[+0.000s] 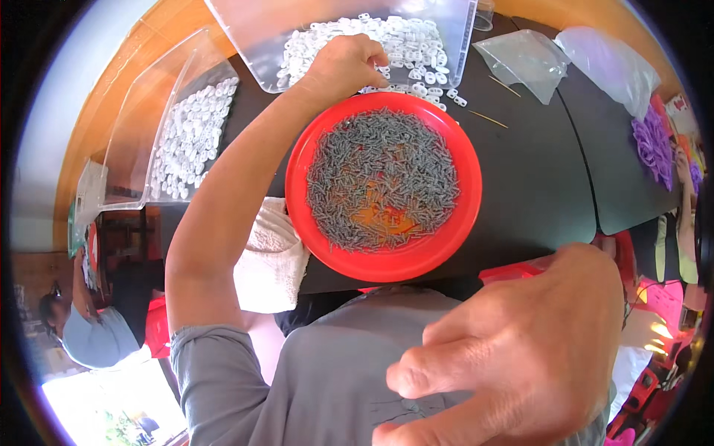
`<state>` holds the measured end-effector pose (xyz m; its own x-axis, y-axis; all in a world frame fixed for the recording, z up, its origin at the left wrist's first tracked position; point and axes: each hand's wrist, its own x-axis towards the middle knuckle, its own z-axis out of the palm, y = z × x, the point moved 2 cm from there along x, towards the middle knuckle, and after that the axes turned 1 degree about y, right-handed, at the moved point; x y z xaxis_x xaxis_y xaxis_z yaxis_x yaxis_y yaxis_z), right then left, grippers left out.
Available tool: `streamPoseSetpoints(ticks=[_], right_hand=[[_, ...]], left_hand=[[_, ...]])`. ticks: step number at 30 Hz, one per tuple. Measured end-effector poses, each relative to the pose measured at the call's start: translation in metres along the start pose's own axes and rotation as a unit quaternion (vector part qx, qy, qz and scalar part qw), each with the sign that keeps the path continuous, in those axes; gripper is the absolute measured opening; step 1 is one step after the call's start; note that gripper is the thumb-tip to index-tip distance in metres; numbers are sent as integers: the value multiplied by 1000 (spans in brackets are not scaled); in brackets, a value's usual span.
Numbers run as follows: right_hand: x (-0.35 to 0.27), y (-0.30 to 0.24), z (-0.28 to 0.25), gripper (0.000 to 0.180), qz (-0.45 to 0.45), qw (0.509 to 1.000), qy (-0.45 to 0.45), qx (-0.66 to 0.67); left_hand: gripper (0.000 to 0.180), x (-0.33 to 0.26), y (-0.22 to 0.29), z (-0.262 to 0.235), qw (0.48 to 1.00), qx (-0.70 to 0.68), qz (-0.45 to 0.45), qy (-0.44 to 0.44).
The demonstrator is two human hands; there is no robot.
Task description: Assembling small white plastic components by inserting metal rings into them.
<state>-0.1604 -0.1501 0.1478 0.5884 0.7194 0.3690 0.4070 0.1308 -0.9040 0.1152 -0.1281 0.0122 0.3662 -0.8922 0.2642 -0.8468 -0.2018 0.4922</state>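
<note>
My left hand reaches to the near edge of a pile of small white plastic pieces, each with holes. Its thumb and forefinger are bent and a little apart beside some loose pieces; nothing shows held between them. Just nearer to me lies a round red plastic tray, spread with many small grey metal screws. Close to the camera, over my lap, hangs my right hand. Its fingers point left and stand apart, with nothing visible in them.
The white pieces lie in and before a tipped clear bin; a second clear bin holds more. A white cloth is left of the tray. Two thin sticks, clear bags and purple strands lie right. Other people are at both sides.
</note>
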Motion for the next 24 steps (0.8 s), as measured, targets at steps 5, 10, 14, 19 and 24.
streamPoseSetpoints(ticks=[5,10,14,19,24], right_hand=[[3,13,-5,35,-16,999,-3,48],[5,50,40,10,-308,910,234,148],[-3,53,18,10,-225,959,136,107],[11,49,-8,4,-124,981,-17,151],[4,89,15,28,-39,992,-2,-120]], left_hand=[[32,2,-3,0,999,29,13,-11],[32,9,-19,6,999,-13,-11,-28],[28,7,-10,7,999,-6,22,39],[23,12,22,12,995,-98,16,2],[35,17,47,16,991,95,-79,-56]])
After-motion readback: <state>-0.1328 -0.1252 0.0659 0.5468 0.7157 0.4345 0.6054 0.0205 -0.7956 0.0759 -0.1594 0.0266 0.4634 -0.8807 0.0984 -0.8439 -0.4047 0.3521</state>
